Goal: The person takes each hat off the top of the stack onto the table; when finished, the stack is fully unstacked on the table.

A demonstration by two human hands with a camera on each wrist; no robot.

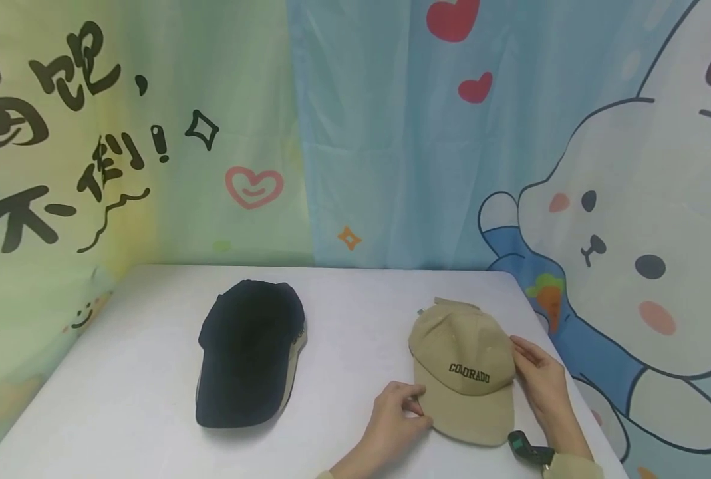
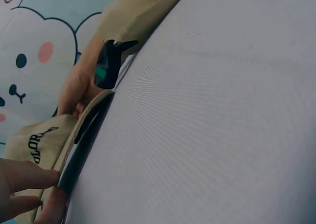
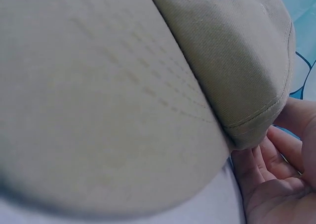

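Observation:
A tan baseball cap (image 1: 463,359) with dark COLORADO lettering lies on the right half of the white table, its brim toward me. My left hand (image 1: 395,416) pinches the left edge of the brim; the left wrist view shows its fingers over the edge and the thumb below. On the other side, my right hand (image 1: 541,379) grips the lower rim of the crown, with some fingers tucked beneath it in the right wrist view. To the left lies a navy cap (image 1: 250,359), brim also toward me, apart from both hands.
A white table (image 1: 151,399) spans the front. Printed curtains (image 1: 361,133) with hearts and a rabbit hang behind it and at both sides. A black device (image 1: 529,449) is strapped at my right wrist, beside the tan brim.

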